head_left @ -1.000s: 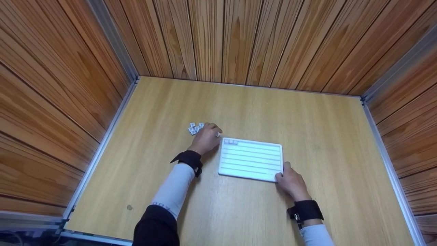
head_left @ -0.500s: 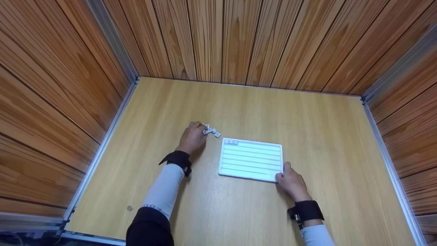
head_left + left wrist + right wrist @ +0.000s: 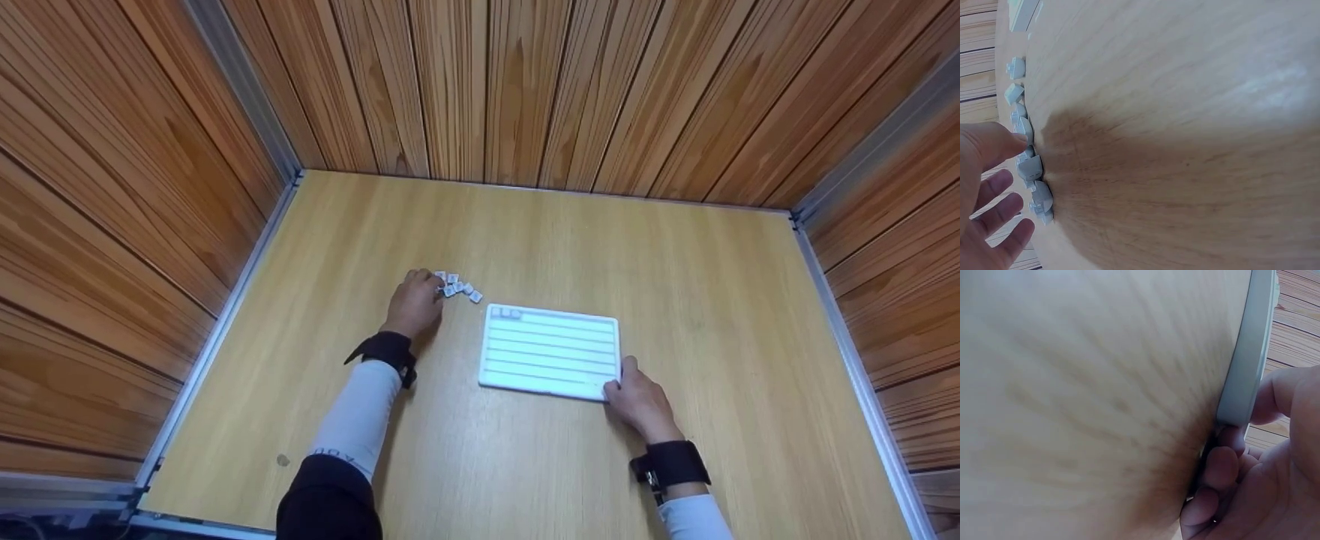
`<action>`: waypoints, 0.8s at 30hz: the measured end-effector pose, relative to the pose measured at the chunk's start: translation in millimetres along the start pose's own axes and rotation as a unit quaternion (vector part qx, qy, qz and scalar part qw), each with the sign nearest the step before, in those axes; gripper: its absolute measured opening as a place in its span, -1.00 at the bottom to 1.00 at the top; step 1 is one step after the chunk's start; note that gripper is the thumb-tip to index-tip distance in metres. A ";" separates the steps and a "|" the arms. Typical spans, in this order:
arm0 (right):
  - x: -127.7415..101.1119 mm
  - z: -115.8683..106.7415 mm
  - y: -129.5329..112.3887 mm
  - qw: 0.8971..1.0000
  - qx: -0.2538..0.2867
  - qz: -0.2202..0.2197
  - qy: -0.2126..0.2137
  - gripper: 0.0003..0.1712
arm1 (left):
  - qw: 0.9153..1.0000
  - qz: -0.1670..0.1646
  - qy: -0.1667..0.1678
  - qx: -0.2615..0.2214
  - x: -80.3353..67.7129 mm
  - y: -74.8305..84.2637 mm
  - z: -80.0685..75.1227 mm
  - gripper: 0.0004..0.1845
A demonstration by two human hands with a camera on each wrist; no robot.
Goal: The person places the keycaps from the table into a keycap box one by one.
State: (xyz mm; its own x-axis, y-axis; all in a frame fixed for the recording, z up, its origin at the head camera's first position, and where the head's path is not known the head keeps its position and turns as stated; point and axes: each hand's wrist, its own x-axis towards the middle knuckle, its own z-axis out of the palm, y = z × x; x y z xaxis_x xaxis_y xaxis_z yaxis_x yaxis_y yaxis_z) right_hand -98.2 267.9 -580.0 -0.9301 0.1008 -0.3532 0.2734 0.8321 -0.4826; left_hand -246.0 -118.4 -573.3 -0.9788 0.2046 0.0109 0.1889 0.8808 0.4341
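Observation:
Several small white square pieces [image 3: 459, 287], each with a mark on top, lie in a loose cluster left of a white board [image 3: 551, 352]. At the cluster's left end is my left hand [image 3: 415, 304]. In the left wrist view its thumb [image 3: 1002, 143] reaches right to the row of pieces [image 3: 1030, 167], while the fingers spread apart behind. My right hand [image 3: 643, 397] grips the board's near right corner. The right wrist view shows the thumb on top of the board [image 3: 1247, 354] and fingers curled under its edge. Three pieces [image 3: 506, 313] sit in the board's far left corner.
The board has ridged rows across it and lies on a light wooden table [image 3: 525, 472]. Wood-panelled walls [image 3: 517, 90] with metal edging stand at the back and sides. A small dark spot [image 3: 283, 460] marks the table at the near left.
My left hand has moved left from beside the board's far left corner to the cluster's left end. The pieces now lie farther right, strung out toward the board. My right hand stays put.

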 end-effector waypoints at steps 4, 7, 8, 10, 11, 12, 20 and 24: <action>-0.6 0.1 -0.5 1.000 -0.001 0.004 0.002 -0.65 | 1.000 0.012 0.015 0.011 0.6 -2.6 3.3 -0.79; -0.3 0.2 0.0 1.000 -0.005 0.004 0.005 -0.63 | 0.999 0.016 0.024 0.020 1.8 -4.2 5.2 -0.80; -0.1 0.1 -0.1 1.000 -0.005 0.006 0.004 -0.63 | 0.999 0.014 0.024 0.020 2.3 -4.6 5.8 -0.80; 0.4 0.4 0.1 1.000 -0.006 0.005 0.004 -0.63 | 1.000 0.009 0.022 0.019 3.0 -4.9 6.2 -0.79; 0.7 0.7 0.3 1.000 -0.006 0.004 0.004 -0.63 | 0.999 0.009 0.024 0.019 3.1 -4.9 6.2 -0.80; 0.8 0.9 0.2 1.000 -0.006 0.004 0.004 -0.63 | 0.999 0.009 0.025 0.019 3.0 -4.9 6.1 -0.80; 1.0 1.2 -0.9 1.000 0.000 0.003 0.001 -0.62 | 0.999 0.017 0.034 0.024 2.1 -3.0 6.0 -0.84; 1.1 0.6 -0.3 1.000 -0.002 0.009 -0.001 -0.62 | 1.000 0.010 0.026 0.012 2.9 -1.1 5.8 -0.84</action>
State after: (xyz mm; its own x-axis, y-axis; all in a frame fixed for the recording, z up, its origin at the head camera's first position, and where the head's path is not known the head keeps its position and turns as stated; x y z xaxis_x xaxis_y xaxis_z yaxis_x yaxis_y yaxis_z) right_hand -99.1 267.5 -580.7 -0.9247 0.1137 -0.3632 0.2884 0.8320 -0.4739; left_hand -248.6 -116.4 -578.9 -0.9776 0.1997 0.0669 0.2093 0.8874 0.4108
